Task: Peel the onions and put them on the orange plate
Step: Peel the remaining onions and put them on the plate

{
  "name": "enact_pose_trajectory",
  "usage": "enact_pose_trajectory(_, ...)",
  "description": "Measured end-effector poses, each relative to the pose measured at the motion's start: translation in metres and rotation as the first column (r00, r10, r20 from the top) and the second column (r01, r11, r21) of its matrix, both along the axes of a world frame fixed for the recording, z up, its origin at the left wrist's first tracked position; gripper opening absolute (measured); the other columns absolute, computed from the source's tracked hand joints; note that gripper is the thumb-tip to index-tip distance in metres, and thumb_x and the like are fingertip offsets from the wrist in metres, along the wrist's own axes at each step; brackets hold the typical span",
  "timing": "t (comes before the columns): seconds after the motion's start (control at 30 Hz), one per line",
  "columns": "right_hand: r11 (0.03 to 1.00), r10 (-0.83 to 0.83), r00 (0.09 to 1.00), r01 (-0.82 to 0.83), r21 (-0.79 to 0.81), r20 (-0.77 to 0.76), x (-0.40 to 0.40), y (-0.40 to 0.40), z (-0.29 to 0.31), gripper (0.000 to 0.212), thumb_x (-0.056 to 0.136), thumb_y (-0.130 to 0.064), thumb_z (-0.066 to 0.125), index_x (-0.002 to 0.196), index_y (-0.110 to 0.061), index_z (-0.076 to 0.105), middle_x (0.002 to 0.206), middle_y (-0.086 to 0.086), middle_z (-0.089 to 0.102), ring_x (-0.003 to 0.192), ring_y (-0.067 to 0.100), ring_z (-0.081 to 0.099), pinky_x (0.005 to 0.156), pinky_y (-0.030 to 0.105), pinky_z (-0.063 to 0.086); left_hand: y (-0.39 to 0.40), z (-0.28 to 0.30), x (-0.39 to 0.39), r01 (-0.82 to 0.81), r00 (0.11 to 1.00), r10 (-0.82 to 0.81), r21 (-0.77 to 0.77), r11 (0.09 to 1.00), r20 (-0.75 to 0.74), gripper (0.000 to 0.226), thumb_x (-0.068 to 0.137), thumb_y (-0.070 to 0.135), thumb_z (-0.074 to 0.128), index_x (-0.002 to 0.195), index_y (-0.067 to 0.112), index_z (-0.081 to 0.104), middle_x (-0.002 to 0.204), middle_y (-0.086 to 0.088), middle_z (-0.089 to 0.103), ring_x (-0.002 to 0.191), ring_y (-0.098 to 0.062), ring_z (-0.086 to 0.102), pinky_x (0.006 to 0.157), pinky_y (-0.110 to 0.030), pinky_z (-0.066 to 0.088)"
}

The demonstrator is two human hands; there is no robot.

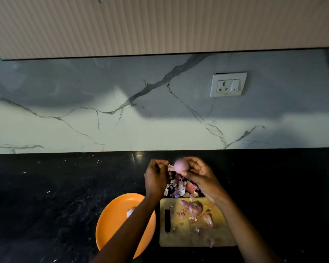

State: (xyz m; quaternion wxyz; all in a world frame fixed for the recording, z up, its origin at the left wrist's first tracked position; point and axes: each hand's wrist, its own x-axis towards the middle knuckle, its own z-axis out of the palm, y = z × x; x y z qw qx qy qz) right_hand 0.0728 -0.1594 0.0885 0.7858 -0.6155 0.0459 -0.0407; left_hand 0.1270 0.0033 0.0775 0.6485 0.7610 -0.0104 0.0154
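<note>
- Onion [180, 165] is sitting up in the air at centre frame, just above the black counter [46, 196], with both hands on it. Looks smooth and pinkish, mostly peeled.
- Going from the left: an orange plate [110, 221] is sitting at lower centre-left on the counter, and a pale peeled onion [130, 212] is lying on it, partly hidden behind the left forearm.
- Left hand [156, 177] is pinching a thin strip of skin [170, 167] that's sticking off the onion's left side, fingers curled in tight around it.
- Right hand [199, 174] is cupping the onion from the right, fingers and thumb wrapped round it.
- Just below the hands, a pile of loose peels [180, 187] is lying on the counter, right at the top edge of the cutting board.
- Wooden cutting board [179, 238] is sitting right of the plate at lower centre, with an unpeeled reddish onion [196, 208] and more scraps on it.
- Upper right of centre, a white wall socket [228, 84] is sitting on the marble backsplash [84, 130].
</note>
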Motion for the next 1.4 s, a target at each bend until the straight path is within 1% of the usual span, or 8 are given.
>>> enact_pose_trajectory(0.3, 0.991, 0.037, 0.997, -0.028, 0.132, -0.061, 0.003, -0.003, -0.001, 0.051, 0.079, -0.011, 0.08, 0.127, -0.019, 0.064, 0.133, 0.012, 0.064, 0.123, 0.025, 0.063, 0.1, 0.035, 0.053, 0.007, 0.009, 0.003, 0.211, 0.963, -0.228, -0.127, 0.969, -0.142, 0.023, 0.105, 0.032, 0.049, 0.105, 0.018, 0.068, 0.086, -0.001, 0.071, 0.076, -0.013, 0.068, 0.065, -0.026, 0.055)
enact_pose_trajectory(0.47, 0.998, 0.008, 0.997, -0.013, -0.069, -0.071, 0.003, -0.003, 0.005, 0.046, 0.084, -0.009, 0.076, 0.126, -0.024, 0.064, 0.124, 0.002, 0.07, 0.119, 0.018, 0.065, 0.092, 0.029, 0.055, 0.003, 0.017, 0.0, 0.291, 0.946, -0.307, -0.151, 0.945, -0.102, 0.032, 0.098, 0.045, 0.053, 0.108, 0.019, 0.067, 0.097, 0.0, 0.073, 0.087, -0.009, 0.07, 0.068, -0.019, 0.052)
enact_pose_trajectory(0.73, 0.985, 0.053, 0.998, -0.058, -0.163, -0.033, 0.0, 0.0, 0.009, 0.045, 0.085, 0.001, 0.074, 0.124, -0.02, 0.064, 0.122, 0.0, 0.072, 0.116, 0.013, 0.066, 0.098, 0.028, 0.053, 0.0, 0.002, 0.008, 0.21, 0.967, -0.217, -0.064, 0.976, -0.137, 0.018, 0.1, 0.027, 0.06, 0.1, 0.012, 0.07, 0.091, -0.009, 0.075, 0.088, -0.023, 0.072, 0.079, -0.041, 0.057)
enact_pose_trajectory(0.9, 0.983, 0.095, 0.995, -0.098, -0.154, -0.025, 0.001, 0.004, 0.004, 0.046, 0.084, 0.01, 0.07, 0.121, -0.017, 0.063, 0.122, 0.006, 0.071, 0.118, 0.019, 0.066, 0.091, 0.028, 0.055, -0.002, -0.003, 0.008, 0.119, 0.989, -0.104, 0.162, 0.98, -0.103, 0.01, 0.097, 0.02, 0.064, 0.098, 0.015, 0.072, 0.089, 0.002, 0.074, 0.084, -0.009, 0.07, 0.064, -0.01, 0.049)
enact_pose_trajectory(1.07, 0.981, 0.086, 0.996, -0.085, -0.173, -0.006, -0.003, 0.004, 0.005, 0.045, 0.085, 0.007, 0.072, 0.122, -0.017, 0.064, 0.123, 0.005, 0.071, 0.116, 0.015, 0.066, 0.09, 0.025, 0.054, 0.01, -0.007, 0.013, 0.017, 0.991, 0.028, 0.327, 0.945, -0.131, 0.007, 0.099, 0.023, 0.062, 0.097, 0.018, 0.066, 0.087, 0.005, 0.069, 0.083, -0.012, 0.068, 0.067, -0.023, 0.052)
enact_pose_trajectory(1.17, 0.971, 0.054, 0.998, -0.051, -0.235, 0.008, -0.001, -0.002, 0.006, 0.046, 0.082, 0.003, 0.077, 0.118, -0.023, 0.065, 0.12, 0.002, 0.072, 0.114, 0.015, 0.067, 0.094, 0.027, 0.054, 0.022, -0.02, 0.022, 0.184, 0.982, -0.134, 0.548, 0.816, -0.131, 0.024, 0.1, 0.037, 0.058, 0.092, 0.018, 0.071, 0.093, 0.0, 0.071, 0.093, -0.018, 0.068, 0.08, -0.034, 0.055)
enact_pose_trajectory(1.27, 0.951, 0.001, 1.0, -0.002, -0.308, -0.004, 0.003, -0.006, 0.001, 0.048, 0.076, -0.001, 0.084, 0.109, -0.03, 0.065, 0.114, 0.0, 0.072, 0.109, 0.018, 0.069, 0.092, 0.03, 0.056, 0.022, -0.019, 0.022, 0.265, 0.964, -0.21, 0.655, 0.707, -0.163, 0.042, 0.103, 0.049, 0.043, 0.105, 0.02, 0.074, 0.124, -0.005, 0.059, 0.119, -0.025, 0.056, 0.096, -0.04, 0.047)
enact_pose_trajectory(1.4, 0.931, -0.048, 0.998, 0.057, -0.36, 0.033, 0.004, -0.006, 0.001, 0.049, 0.073, 0.0, 0.086, 0.107, -0.025, 0.061, 0.11, -0.002, 0.07, 0.103, 0.013, 0.07, 0.084, 0.026, 0.057, 0.014, -0.008, 0.013, 0.285, 0.955, -0.281, 0.543, 0.79, -0.092, 0.052, 0.101, 0.055, 0.037, 0.096, 0.016, 0.071, 0.11, -0.006, 0.063, 0.105, -0.02, 0.059, 0.086, -0.036, 0.046)
